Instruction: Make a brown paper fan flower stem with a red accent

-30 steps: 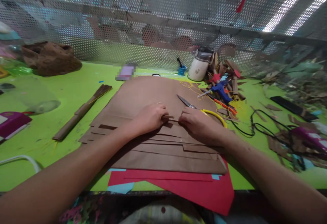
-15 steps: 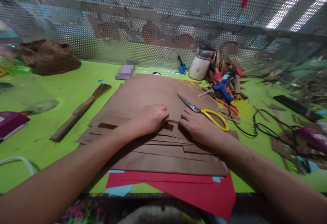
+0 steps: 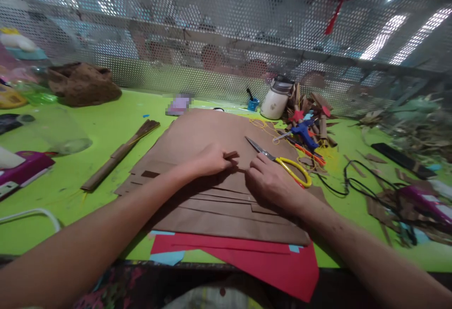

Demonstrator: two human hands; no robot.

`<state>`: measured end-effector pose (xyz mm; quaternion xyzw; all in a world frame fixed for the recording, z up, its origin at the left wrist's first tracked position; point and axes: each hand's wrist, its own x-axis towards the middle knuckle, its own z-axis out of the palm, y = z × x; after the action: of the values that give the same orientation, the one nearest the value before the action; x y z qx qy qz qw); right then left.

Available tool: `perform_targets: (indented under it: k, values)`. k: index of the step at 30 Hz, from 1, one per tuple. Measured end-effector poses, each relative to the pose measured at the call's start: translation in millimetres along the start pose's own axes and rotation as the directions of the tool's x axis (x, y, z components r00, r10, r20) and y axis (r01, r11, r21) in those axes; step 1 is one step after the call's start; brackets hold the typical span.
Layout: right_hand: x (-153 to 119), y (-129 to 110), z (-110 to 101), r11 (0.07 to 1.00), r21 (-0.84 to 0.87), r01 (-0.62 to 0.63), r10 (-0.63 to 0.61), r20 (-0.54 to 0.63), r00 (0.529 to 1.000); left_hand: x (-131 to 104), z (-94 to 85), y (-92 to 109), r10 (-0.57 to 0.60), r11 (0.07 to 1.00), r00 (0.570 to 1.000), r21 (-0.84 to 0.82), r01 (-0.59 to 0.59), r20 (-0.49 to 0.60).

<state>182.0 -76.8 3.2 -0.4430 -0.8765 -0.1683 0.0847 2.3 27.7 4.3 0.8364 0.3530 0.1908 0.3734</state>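
My left hand (image 3: 212, 158) is closed, pinching a small folded piece of brown paper (image 3: 231, 155) just above the stacked sheets. My right hand (image 3: 270, 177) rests on the brown paper sheets (image 3: 212, 130) with its fingers curled in; what its fingertips hold is hidden. Slits and narrow strips run across the near part of the stack. Scissors (image 3: 293, 170) with yellow handles lie against the back of my right hand, blades pointing away to the left. Red paper (image 3: 275, 266) sticks out beneath the stack at the table's front edge.
A paper bundle tied with yellow string (image 3: 113, 161) lies at left. Behind on the right are a white jar (image 3: 275, 99), a blue glue gun (image 3: 305, 132) and paper scraps. A black cable (image 3: 356, 182) and a purple power strip (image 3: 427, 203) lie at right.
My left hand has lifted slightly, and a small folded brown piece now shows in its fingers. My right hand stays nearly in place. The whole view has shifted slightly.
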Motion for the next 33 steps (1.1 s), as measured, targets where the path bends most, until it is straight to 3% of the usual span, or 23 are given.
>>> perform_targets:
  k: [8,14,19,25,30,33]
  values:
    - [1.4,-3.8,-2.6,0.996,0.071,-0.051,0.054,-0.047,0.997,-3.7,-7.7,1.1,0.024,0.999,0.971,-0.046,-0.014,0.237]
    - [-0.1,-0.8,-4.2,0.959,0.257,-0.119,0.151,-0.109,0.983,-3.3,-5.0,3.4,0.042,0.996,0.974,-0.089,-0.022,0.221]
    - [-1.6,2.9,-9.6,0.781,0.579,-0.233,0.363,-0.117,0.924,-6.6,-6.2,8.5,0.064,0.995,0.97,-0.092,-0.043,0.235]
    - [0.8,2.1,-10.9,0.625,0.669,-0.403,0.495,0.061,0.867,-10.4,-0.6,10.4,0.096,0.993,0.982,-0.088,-0.082,0.162]
    - [1.8,1.0,-13.1,0.374,0.813,-0.447,0.561,0.185,0.807,-14.8,1.7,17.7,0.139,0.989,0.985,-0.071,-0.133,0.098]
    - [1.1,2.4,-12.9,0.277,0.846,-0.455,0.577,0.232,0.783,-16.6,0.5,20.6,0.157,0.987,0.984,-0.034,-0.155,0.081]
